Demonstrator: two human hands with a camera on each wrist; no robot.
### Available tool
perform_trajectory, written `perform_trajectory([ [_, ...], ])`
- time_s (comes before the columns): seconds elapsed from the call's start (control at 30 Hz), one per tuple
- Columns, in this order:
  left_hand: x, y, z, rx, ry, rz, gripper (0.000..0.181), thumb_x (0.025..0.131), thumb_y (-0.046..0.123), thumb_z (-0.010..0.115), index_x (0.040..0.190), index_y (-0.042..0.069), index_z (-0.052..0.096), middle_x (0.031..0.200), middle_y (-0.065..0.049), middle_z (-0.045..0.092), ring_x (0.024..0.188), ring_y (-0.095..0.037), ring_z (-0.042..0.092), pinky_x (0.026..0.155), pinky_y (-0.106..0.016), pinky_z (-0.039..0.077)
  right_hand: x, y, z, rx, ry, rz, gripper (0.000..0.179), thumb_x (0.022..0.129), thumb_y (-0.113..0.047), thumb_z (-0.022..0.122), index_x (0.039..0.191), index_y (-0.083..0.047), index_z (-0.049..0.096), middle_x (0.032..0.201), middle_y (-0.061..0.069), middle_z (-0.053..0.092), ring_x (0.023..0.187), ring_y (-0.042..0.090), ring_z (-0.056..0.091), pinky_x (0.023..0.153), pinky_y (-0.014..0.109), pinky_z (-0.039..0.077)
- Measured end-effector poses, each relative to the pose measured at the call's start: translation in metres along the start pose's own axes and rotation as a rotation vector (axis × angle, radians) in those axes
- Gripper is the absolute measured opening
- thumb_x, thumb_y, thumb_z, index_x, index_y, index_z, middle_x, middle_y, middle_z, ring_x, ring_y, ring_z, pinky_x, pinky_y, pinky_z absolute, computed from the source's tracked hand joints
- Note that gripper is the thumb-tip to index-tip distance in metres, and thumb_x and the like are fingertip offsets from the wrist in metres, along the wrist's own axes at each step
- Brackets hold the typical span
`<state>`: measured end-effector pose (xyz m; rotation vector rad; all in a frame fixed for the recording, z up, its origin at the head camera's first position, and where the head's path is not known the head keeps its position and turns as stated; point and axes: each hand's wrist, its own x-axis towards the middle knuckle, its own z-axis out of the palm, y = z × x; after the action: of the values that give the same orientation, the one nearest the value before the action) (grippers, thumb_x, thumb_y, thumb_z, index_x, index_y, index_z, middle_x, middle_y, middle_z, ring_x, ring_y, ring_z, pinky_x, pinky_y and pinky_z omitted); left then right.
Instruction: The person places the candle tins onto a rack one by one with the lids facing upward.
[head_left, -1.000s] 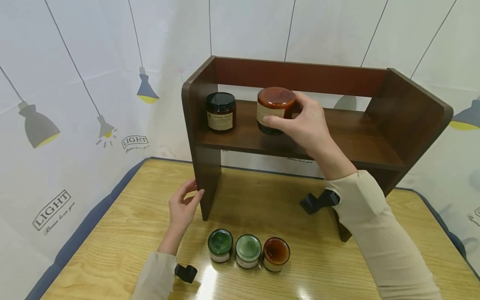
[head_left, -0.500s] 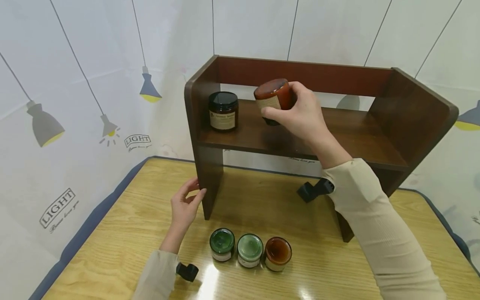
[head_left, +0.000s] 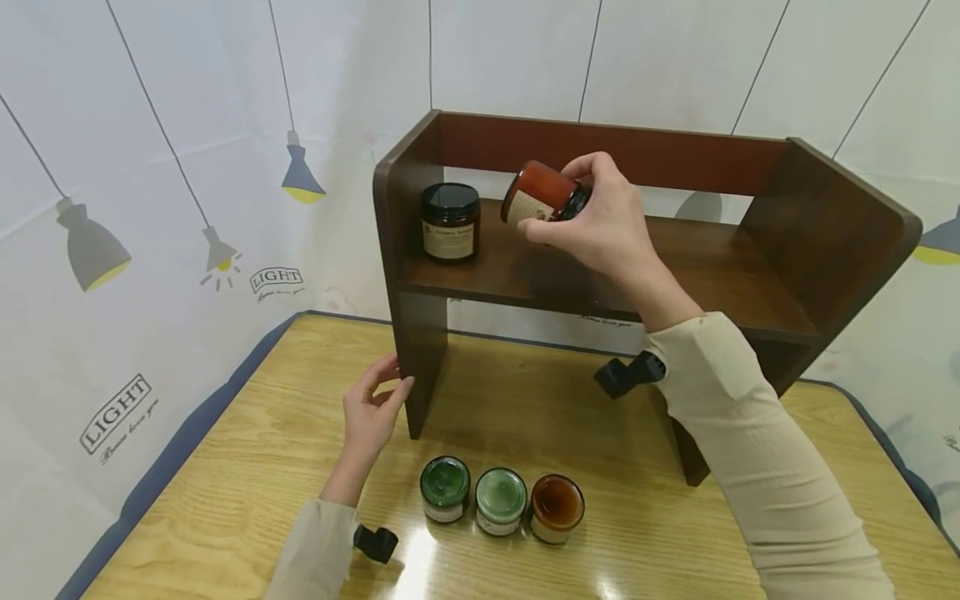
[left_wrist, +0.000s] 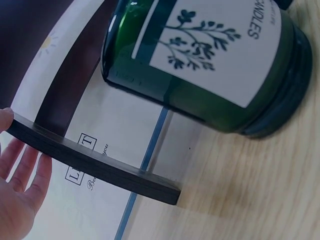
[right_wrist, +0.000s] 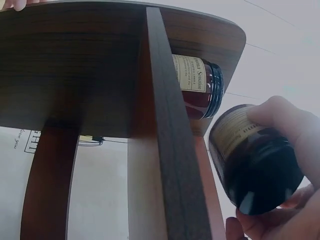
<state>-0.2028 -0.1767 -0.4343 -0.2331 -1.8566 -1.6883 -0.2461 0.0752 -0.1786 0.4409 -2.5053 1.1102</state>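
Note:
My right hand [head_left: 615, 225] grips an amber candle jar [head_left: 536, 193] above the shelf board, thumb on its cream label. The jar is tilted, its base to the left and its black lid [right_wrist: 265, 175] toward the palm. On the board's left end stands another amber candle jar [head_left: 450, 225], upright with a black lid. My left hand [head_left: 367, 417] pinches the front edge of the left side panel [head_left: 414, 350] of the dark wooden shelf, thumb on one side and fingers on the other.
Two green candle jars, one dark [head_left: 445, 489] and one pale [head_left: 500, 500], and an amber jar [head_left: 557, 508] stand upside down in a row on the wooden table [head_left: 225, 492], before the shelf. A wall sheet printed with lamps [head_left: 93, 246] hangs behind.
The right hand has lifted the amber candle jar slightly and turned it from bottom-up to tilted nearly sideways, base to the left. The left hand keeps its place on the panel.

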Motion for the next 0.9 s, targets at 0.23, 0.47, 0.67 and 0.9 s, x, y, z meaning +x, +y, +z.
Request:
perform_trajectory([
  [0.23, -0.002, 0.02, 0.002, 0.011, -0.012, -0.008, 0.032, 0.082, -0.011, 0.064, 0.113, -0.012, 0.06, 0.102, 0.003, 0.063, 0.09, -0.004, 0.057, 0.069, -0.019, 0.053, 0.0, 0.003, 0.002, 0.065, 0.042, -0.021, 0.056, 0.071, -0.028, 0.077, 0.118, -0.007, 0.054, 0.109, 0.009, 0.059, 0.093, 0.019, 0.052, 0.071, 0.027, 0.045],
  [0.47, -0.003, 0.028, 0.004, 0.032, -0.008, 0.024, 0.03, 0.081, -0.013, 0.064, 0.111, -0.014, 0.06, 0.1, -0.011, 0.065, 0.088, -0.002, 0.057, 0.067, -0.017, 0.052, 0.0, 0.002, 0.002, 0.052, 0.054, -0.014, 0.062, 0.071, -0.032, 0.077, 0.118, -0.005, 0.046, 0.112, 0.01, 0.053, 0.098, 0.021, 0.051, 0.078, 0.032, 0.046],
  [0.67, -0.003, 0.025, 0.004, 0.043, -0.004, 0.046, 0.031, 0.08, -0.013, 0.065, 0.11, -0.013, 0.06, 0.099, -0.001, 0.065, 0.087, 0.0, 0.057, 0.067, -0.019, 0.053, 0.001, 0.002, 0.003, 0.018, 0.038, -0.013, 0.062, 0.07, -0.031, 0.078, 0.121, -0.005, 0.053, 0.117, 0.01, 0.057, 0.104, 0.022, 0.051, 0.084, 0.037, 0.048],
  [0.9, 0.0, 0.007, 0.003, 0.006, 0.002, 0.075, 0.031, 0.08, -0.014, 0.065, 0.11, -0.013, 0.061, 0.1, -0.018, 0.065, 0.087, 0.001, 0.058, 0.065, -0.018, 0.053, 0.004, 0.004, 0.01, 0.036, 0.015, 0.03, 0.065, 0.069, -0.033, 0.079, 0.118, 0.0, 0.052, 0.113, 0.013, 0.056, 0.101, 0.023, 0.052, 0.08, 0.035, 0.049],
])
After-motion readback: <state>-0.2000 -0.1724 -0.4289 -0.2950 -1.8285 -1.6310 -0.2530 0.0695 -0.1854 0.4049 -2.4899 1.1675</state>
